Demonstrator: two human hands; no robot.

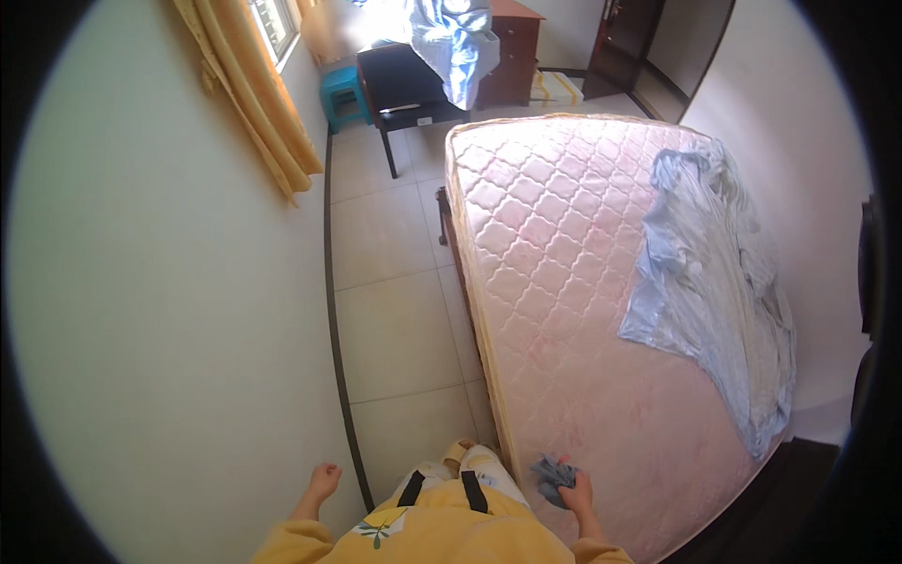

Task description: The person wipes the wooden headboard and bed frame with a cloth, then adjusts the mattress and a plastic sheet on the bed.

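Note:
My right hand grips a crumpled grey-blue cloth over the near left corner of a pink quilted mattress. A small bit of red shows at the top of that cloth. To the left of my body, beside the white wall, my left hand hangs with its fingers curled in and nothing visible in it. A rumpled light blue sheet lies along the mattress's right side, next to the wall.
Tiled floor runs between the mattress and the left wall. Past the mattress are a black chair with bluish fabric over it, a teal plastic stool, a reddish-brown cabinet and a white box. An orange curtain hangs at the window.

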